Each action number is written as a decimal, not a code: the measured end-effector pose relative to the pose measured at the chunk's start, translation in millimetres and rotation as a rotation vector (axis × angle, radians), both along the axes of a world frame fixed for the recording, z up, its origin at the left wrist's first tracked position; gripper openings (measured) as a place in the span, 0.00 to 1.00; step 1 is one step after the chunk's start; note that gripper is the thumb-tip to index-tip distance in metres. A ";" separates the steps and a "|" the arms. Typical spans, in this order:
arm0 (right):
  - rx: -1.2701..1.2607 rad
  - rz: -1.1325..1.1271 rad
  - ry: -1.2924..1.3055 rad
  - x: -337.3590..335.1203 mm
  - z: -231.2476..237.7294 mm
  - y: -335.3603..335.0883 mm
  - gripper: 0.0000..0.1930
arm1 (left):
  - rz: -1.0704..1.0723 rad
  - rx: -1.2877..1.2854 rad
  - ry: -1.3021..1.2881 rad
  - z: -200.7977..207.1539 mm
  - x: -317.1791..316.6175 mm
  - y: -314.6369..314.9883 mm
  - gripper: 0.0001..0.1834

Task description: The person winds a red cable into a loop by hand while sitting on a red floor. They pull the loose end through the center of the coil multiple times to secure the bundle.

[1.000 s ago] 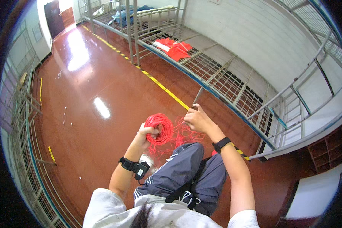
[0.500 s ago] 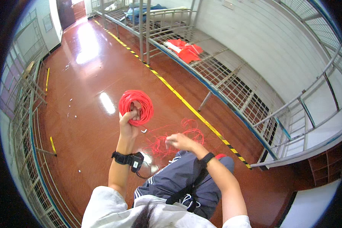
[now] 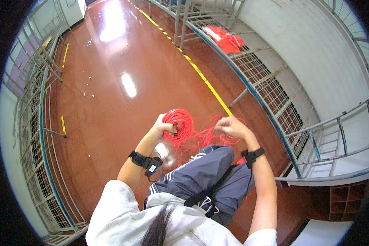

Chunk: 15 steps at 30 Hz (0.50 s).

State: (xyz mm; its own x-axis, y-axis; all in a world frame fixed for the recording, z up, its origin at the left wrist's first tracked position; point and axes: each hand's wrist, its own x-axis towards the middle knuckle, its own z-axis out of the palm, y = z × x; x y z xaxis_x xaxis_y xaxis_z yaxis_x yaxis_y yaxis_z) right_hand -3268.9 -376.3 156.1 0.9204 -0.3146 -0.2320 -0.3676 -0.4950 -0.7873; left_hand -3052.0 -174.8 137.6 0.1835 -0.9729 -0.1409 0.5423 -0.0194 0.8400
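My left hand (image 3: 160, 126) grips a round coil of thin red cord (image 3: 184, 128), its fingers hooked through the coil's centre. To the right, my right hand (image 3: 233, 127) has its fingers pinched together at the red strands; the exact strand between the fingertips is too fine to make out. A loose tangle of the same cord (image 3: 206, 137) spreads over the floor between and below the hands, in front of my bent legs in grey trousers (image 3: 197, 166).
Metal bunk beds with bare mesh bases (image 3: 270, 82) stand along the right wall, a red cloth (image 3: 226, 40) lying on one. Another bed frame (image 3: 41, 123) runs down the left. Yellow and black tape (image 3: 201, 76) marks the reddish floor, where small white scraps (image 3: 90, 78) lie scattered.
The view has tilted downward and shifted left. The coil in my left hand is lower, its face turned more sideways. My right hand has swung out to the right, away from my knee.
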 end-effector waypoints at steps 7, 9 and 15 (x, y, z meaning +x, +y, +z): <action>-0.290 -0.044 -0.363 -7.0 -24.2 12.8 0.05 | 0.000 -0.018 0.086 8.4 -8.8 4.7 0.16; -0.193 -0.058 -0.293 -10.0 -26.7 18.1 0.05 | 0.055 -0.043 0.053 13.1 -7.8 7.4 0.17; -0.007 -0.033 -0.195 -26.3 -40.1 20.9 0.10 | 0.084 -0.030 -0.038 6.7 6.9 12.3 0.17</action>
State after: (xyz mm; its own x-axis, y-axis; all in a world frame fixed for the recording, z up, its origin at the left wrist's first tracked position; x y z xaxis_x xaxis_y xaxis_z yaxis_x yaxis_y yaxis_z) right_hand -3295.2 -355.3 115.9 0.9368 -0.3465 -0.0478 -0.2244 -0.4908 -0.8419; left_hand -3045.1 -162.4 144.2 0.2695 -0.9575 -0.1029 0.5088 0.0508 0.8594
